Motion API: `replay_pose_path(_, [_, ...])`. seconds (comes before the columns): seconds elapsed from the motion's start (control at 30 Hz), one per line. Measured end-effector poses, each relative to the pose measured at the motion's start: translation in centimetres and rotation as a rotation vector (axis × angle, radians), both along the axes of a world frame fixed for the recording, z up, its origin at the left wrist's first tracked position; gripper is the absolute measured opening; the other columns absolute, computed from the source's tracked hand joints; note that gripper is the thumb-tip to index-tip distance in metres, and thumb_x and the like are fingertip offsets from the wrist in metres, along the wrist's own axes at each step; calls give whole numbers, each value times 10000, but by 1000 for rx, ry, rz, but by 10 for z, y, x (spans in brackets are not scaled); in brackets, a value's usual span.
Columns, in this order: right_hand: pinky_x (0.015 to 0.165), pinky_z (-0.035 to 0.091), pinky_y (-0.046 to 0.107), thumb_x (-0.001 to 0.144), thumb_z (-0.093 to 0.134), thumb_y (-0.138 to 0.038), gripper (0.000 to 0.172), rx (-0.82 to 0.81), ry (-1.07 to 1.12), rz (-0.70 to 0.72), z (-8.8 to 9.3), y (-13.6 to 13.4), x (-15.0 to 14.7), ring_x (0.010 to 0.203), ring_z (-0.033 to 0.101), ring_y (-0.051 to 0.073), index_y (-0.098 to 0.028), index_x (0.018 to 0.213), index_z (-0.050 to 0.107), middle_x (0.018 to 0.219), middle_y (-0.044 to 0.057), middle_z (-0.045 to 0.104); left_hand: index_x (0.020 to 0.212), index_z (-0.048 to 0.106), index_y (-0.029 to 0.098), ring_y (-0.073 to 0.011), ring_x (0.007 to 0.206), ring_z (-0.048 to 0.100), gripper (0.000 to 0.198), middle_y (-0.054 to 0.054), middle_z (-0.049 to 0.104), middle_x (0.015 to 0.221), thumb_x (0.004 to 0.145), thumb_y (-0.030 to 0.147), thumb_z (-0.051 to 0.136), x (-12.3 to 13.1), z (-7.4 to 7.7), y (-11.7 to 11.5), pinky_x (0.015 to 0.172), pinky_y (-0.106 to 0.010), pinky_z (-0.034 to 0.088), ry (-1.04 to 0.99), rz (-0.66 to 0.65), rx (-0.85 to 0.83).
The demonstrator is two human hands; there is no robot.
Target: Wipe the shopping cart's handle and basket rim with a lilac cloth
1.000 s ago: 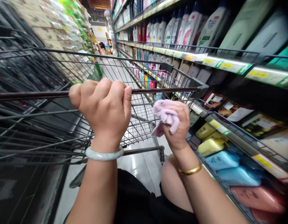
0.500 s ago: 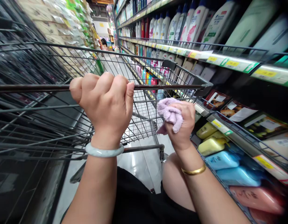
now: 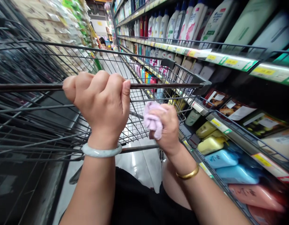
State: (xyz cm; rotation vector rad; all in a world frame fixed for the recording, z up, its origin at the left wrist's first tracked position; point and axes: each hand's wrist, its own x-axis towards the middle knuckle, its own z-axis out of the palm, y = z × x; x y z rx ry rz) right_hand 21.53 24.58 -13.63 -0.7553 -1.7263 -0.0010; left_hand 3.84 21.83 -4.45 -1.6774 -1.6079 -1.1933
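My left hand (image 3: pixel 101 101) is wrapped around the dark handle bar (image 3: pixel 156 86) of a wire shopping cart (image 3: pixel 107 56), knuckles up. A pale jade bangle circles that wrist. Just below the bar, apart from it, my right hand (image 3: pixel 169 128) is closed on a bunched lilac cloth (image 3: pixel 153 118), part of which sticks out past the thumb. This hand is slightly blurred, and a gold bracelet sits on its wrist. Through the wires of the cart basket the tiled floor shows.
Shelves on the right hold shampoo bottles (image 3: pixel 188 23), with pump bottles (image 3: pixel 236 173) lower down. A shelf rail with price tags (image 3: pixel 231 62) runs close to the cart. Stacked packages (image 3: pixel 47 28) line the left. Between them the aisle floor (image 3: pixel 111 64) leads ahead.
My right hand has moved left with the cloth, away from the cart's right corner. My left hand keeps its hold on the bar. The view has shifted slightly.
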Motion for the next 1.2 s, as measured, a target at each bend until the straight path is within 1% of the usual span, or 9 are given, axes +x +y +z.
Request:
replay_pose_path(0.13, [835, 558, 355, 875, 672, -220, 200, -98, -182, 111, 2, -8, -14, 982, 605, 198, -261, 1070, 693, 1066, 51, 610, 896, 605, 253, -311, 1139, 479, 377, -54, 618, 939, 991, 554, 399, -2, -2, 1, 1057, -562, 206, 30, 16, -3])
replay_pose_path(0.27, [924, 554, 400, 917, 627, -229, 196, -46, -51, 58, 13, -10, -25, 1052, 594, 215, -289, 1095, 684, 1119, 53, 588, 889, 596, 268, -313, 1183, 453, 357, -49, 617, 981, 974, 568, 422, -2, -3, 1, 1079, -545, 178, 13, 1, -18])
replay_pose_path(0.4, [962, 531, 412, 944, 594, -232, 223, 0, -90, 13, 15, -9, -33, 1091, 578, 227, -320, 1132, 678, 1170, 48, 586, 884, 604, 275, -319, 1240, 423, 388, -54, 619, 982, 971, 594, 400, -1, -2, 1, 1099, -534, 128, -84, -46, -10])
replay_pose_path(0.57, [803, 553, 348, 898, 650, -291, 150, -118, -219, 109, 13, -11, -20, 906, 593, 199, -251, 1036, 694, 967, 48, 609, 940, 616, 274, -291, 1138, 475, 404, -50, 618, 974, 1000, 569, 347, -1, -2, 1, 1056, -519, 199, 54, 40, -16])
replay_pose_path(0.73, [938, 541, 403, 897, 612, -227, 207, -29, -36, -1, 20, -11, -8, 1063, 598, 226, -285, 1089, 665, 1087, 54, 601, 936, 616, 265, -302, 1138, 470, 389, -59, 616, 979, 992, 567, 378, -3, -3, 1, 1055, -537, 207, 84, 41, 0])
replay_pose_path(0.83, [908, 551, 402, 865, 638, -220, 202, -59, -80, -15, 16, -5, -5, 1021, 608, 227, -262, 1060, 668, 1042, 59, 607, 954, 615, 262, -295, 1103, 485, 378, -61, 609, 966, 995, 550, 374, -3, -3, 1, 1033, -523, 237, 136, 94, 1])
replay_pose_path(0.97, [821, 564, 379, 811, 687, -252, 182, -95, -136, 40, 11, 0, 5, 889, 614, 205, -237, 992, 672, 928, 42, 615, 942, 625, 280, -293, 1129, 478, 412, -47, 623, 971, 991, 589, 358, -1, -2, 0, 1066, -528, 202, 32, 29, -8])
replay_pose_path(1.1, [886, 542, 417, 806, 675, -221, 229, 79, 22, -96, 15, 3, 19, 992, 606, 229, -257, 1032, 674, 1002, 52, 624, 901, 625, 282, -306, 1196, 446, 472, -48, 632, 989, 961, 668, 359, 1, -1, 0, 1115, -530, 157, -85, -50, -14])
replay_pose_path(1.2, [842, 546, 397, 765, 670, -180, 242, 21, -30, -112, 12, 8, 26, 953, 608, 223, -259, 993, 674, 960, 40, 635, 888, 614, 278, -310, 1201, 436, 481, -52, 629, 985, 957, 678, 357, 0, -1, 0, 1115, -536, 148, -90, -65, -16])
